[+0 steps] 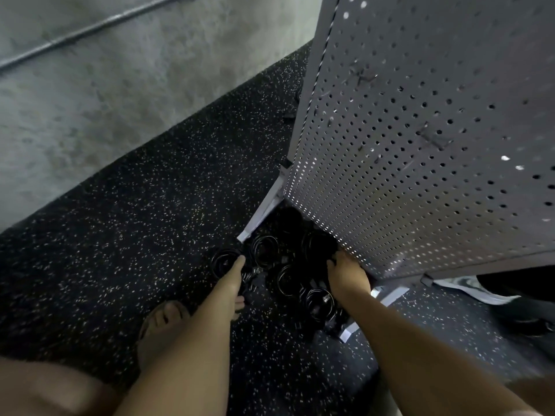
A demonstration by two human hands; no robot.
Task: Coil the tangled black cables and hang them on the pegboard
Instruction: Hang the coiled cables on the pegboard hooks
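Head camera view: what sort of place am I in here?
Probably a garage, gym or workshop storage corner: speckled black rubber floor, a bare concrete wall with a metal pipe, and a grey pegboard stand with black cable coils at its foot.

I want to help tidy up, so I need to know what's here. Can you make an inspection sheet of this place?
Surface: dark speckled floor.
Job's things: grey pegboard stands on the floor; no cable seen hanging on it.
Clutter: a light shoe lies by the pegboard.
Hands: left hand touches the leftmost coil; right hand reaches the coil nearest the pegboard; grip unclear.
Cables: several black coils lie on the floor, under the pegboard's bottom edge.
Surroundings: concrete wall with a pipe; a bare foot.
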